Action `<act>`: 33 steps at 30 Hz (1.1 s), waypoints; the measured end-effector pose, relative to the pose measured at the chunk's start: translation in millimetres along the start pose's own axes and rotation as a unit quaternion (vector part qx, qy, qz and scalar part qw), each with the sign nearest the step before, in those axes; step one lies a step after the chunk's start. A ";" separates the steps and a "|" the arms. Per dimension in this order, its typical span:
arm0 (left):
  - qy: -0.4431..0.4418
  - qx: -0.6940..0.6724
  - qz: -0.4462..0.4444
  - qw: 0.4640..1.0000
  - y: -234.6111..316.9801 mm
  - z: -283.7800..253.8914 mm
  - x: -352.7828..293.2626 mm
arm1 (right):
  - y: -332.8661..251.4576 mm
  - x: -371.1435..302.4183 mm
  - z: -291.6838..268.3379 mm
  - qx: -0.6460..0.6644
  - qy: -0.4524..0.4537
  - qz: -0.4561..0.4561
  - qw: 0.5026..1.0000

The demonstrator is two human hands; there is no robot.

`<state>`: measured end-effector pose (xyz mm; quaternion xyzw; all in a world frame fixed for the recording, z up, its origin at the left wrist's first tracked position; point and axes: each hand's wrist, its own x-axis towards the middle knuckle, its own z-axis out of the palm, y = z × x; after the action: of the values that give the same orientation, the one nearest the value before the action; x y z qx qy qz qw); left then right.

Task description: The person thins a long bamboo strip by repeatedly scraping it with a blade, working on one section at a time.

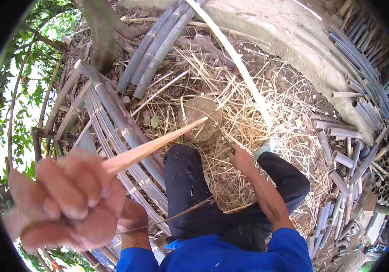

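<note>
My left hand [67,199] is raised close to the camera, its fingers curled around the wide end of a pale wooden strip [158,144]. The strip narrows toward its far end, which lies in front of a round stump-like block [201,119] on the ground. Between my knees, my right hand [241,158] is closed on what looks like a knife [227,138]; its thin dark blade points toward the block and the strip's tip. Most of its handle is hidden by my fingers. A thin brown strip [181,213] crosses my lap near the left wrist.
Straw-like shavings [244,109] cover the ground around the block. A long pale bamboo strip [235,56] reaches toward my right foot. Bamboo poles [117,113] lie at left and ahead, beside a tree trunk [103,36]. Cut bamboo pieces [346,131] pile up by the concrete ledge [290,41].
</note>
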<state>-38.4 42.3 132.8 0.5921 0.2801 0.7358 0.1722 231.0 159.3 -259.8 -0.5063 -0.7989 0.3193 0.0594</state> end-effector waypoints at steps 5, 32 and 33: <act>-0.042 -0.125 -0.045 0.990 -46.0 -1.8 43.8 | -13.8 -22.6 -28.1 0.075 0.033 0.086 0.993; 0.035 0.131 -0.340 0.931 -83.0 18.4 -91.1 | -114.2 -56.4 -175.4 0.252 0.249 -0.073 0.932; 0.039 0.118 -0.337 0.933 -86.6 24.1 -105.4 | -122.4 -59.3 -171.4 0.253 0.244 -0.059 0.934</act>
<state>3.4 53.5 1.2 0.4499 0.5549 0.6182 0.3279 236.8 151.5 -41.2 -0.4889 -0.6809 0.3735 0.3973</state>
